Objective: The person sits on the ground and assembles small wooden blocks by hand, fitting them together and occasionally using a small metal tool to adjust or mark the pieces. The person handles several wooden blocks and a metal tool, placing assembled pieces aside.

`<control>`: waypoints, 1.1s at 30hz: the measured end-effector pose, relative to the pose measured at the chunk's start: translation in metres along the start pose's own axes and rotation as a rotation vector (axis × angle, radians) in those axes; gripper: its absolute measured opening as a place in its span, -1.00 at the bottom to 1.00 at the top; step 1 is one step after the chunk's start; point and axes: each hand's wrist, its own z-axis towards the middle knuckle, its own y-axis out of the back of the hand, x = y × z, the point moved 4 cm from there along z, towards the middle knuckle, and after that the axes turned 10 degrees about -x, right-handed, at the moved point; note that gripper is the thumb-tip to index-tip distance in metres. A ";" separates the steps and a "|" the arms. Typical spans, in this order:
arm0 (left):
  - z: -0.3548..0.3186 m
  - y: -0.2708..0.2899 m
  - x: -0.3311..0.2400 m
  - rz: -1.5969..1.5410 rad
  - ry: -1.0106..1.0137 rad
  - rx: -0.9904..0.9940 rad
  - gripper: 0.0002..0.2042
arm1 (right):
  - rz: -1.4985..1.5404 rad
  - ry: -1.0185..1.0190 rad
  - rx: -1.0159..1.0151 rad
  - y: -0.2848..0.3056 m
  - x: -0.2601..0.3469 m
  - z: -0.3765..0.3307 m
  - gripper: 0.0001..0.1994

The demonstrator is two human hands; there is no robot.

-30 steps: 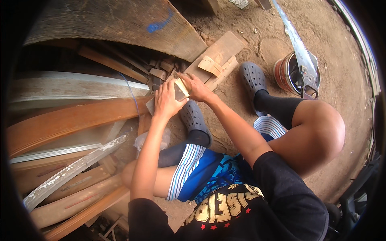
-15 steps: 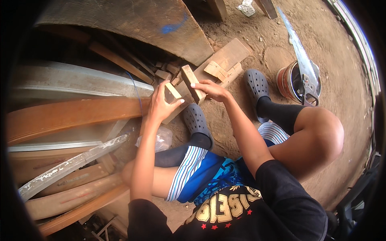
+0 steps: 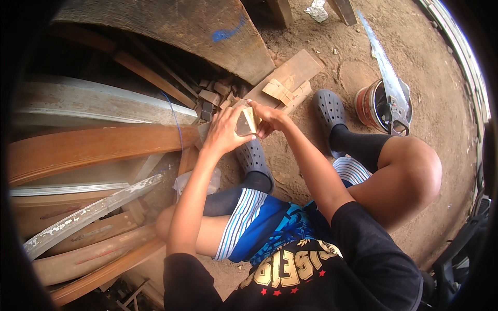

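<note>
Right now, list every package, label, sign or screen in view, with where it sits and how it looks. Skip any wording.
Round tin can: on the dirt right of the right foot; rusty orange wall, dark inside, a hand saw resting across it.
Blue paint mark: on the big curved plank at top; a short scrawl.
Clear plastic bag: crumpled, below the left forearm.
No signs or screens.
</note>
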 end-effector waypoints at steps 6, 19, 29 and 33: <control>0.009 -0.010 -0.006 0.080 -0.070 -0.074 -0.15 | 0.069 0.202 -0.114 0.014 -0.009 0.028 -0.37; 0.018 -0.004 0.000 0.052 0.001 0.066 -0.17 | -0.362 1.154 -0.520 -0.012 -0.008 -0.011 -0.18; 0.026 -0.003 0.004 0.138 0.038 -0.026 -0.16 | -0.367 1.191 -0.329 0.004 0.012 -0.008 -0.31; 0.030 -0.008 0.015 0.187 0.027 -0.067 -0.19 | -0.377 1.207 -0.366 0.004 0.011 -0.001 -0.29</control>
